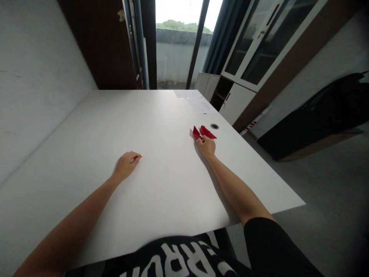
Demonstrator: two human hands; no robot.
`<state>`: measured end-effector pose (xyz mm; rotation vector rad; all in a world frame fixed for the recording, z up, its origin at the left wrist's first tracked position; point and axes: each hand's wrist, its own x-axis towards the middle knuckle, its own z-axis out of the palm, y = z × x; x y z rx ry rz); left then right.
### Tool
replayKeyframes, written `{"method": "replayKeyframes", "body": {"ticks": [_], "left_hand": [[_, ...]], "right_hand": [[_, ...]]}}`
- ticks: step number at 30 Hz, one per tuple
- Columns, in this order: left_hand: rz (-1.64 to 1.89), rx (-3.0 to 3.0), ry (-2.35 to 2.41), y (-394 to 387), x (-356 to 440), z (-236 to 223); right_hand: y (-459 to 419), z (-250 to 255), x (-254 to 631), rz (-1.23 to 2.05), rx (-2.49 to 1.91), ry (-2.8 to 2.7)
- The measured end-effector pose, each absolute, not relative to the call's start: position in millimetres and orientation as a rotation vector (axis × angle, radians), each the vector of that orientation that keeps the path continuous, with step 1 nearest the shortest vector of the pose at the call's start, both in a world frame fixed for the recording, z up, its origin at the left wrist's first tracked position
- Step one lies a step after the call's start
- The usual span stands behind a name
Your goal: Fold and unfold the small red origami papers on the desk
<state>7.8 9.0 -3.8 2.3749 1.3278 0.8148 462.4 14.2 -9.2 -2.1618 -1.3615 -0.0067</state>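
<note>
Left hand (126, 166): arm reached forward, fingers loosely curled, hold unclear.
Right hand (206, 147): arm extended, fingertips pinching nearer piece.
Red folded paper pieces (196, 133): two, touching, on white desk (161, 184), right side, at right hand.

One left hand (127, 166), one right hand (206, 147), two red folded paper pieces (206, 132), one white desk (161, 127), one round desk grommet (214, 126), two paper sheets (197, 102), one glass-door cabinet (259, 46), one black case (314, 119) and one window (175, 50) appear in a single office view.
</note>
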Motion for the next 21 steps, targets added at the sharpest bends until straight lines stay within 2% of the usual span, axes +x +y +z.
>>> {"method": "replayKeyframes", "body": {"ticks": [21], "left_hand": [[0.808, 2.378, 1.316, 11, 7, -6]], "right_hand": [[2, -1, 460, -0.052, -2.261, -1.299]]}}
